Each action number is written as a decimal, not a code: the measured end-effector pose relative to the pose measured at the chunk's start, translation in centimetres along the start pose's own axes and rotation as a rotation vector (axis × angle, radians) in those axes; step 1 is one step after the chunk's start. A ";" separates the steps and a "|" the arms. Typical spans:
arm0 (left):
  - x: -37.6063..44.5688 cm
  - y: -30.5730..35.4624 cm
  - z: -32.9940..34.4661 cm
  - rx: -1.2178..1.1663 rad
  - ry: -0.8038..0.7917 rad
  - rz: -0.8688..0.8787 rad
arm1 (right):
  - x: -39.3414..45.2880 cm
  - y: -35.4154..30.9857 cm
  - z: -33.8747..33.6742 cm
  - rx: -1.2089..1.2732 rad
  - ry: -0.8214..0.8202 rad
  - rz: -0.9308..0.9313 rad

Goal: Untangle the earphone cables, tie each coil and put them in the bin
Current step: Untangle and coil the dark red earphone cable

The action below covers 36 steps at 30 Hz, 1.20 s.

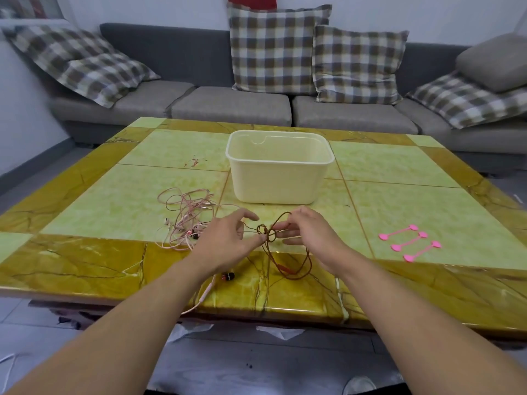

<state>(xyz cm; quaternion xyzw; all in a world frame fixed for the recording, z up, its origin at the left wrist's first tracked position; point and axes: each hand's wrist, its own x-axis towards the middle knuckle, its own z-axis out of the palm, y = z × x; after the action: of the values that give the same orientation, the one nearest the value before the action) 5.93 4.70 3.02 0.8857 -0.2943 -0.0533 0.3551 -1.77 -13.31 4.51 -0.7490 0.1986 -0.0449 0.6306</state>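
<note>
A brown earphone cable (288,260) is knotted between my hands, just in front of the cream bin (278,181). My left hand (225,243) pinches the cable at the left of the knot. My right hand (306,236) pinches a strand at the knot's right side. The cable's loops hang down onto the table toward the near edge. A tangled heap of pink earphone cables (185,215) lies left of my left hand; one pink strand runs under my left wrist and over the table's front edge. A dark earbud (228,276) lies beside my left forearm.
Three pink cable ties (410,242) lie on the table at the right. The green and yellow marble table (399,178) stands before a grey sofa (228,106) with checked cushions. The bin's inside shows nothing.
</note>
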 end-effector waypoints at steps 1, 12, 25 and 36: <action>0.1 0.1 -0.1 -0.003 0.027 -0.014 | -0.1 -0.2 0.0 0.103 0.006 0.045; -0.2 0.5 -0.8 -0.381 0.183 0.008 | 0.0 -0.9 -0.3 0.640 0.267 0.261; -0.6 1.0 -0.7 -0.452 0.132 0.022 | -1.0 -0.7 1.9 -0.084 -0.070 0.109; -0.4 1.4 -0.6 -0.833 0.200 -0.133 | -0.2 0.2 3.1 0.192 -0.134 0.202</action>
<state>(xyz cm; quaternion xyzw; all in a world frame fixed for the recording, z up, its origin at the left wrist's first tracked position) 5.11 4.43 4.33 0.6847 -0.1542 -0.1039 0.7047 -1.04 -10.34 3.75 -0.6626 0.2254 0.0502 0.7125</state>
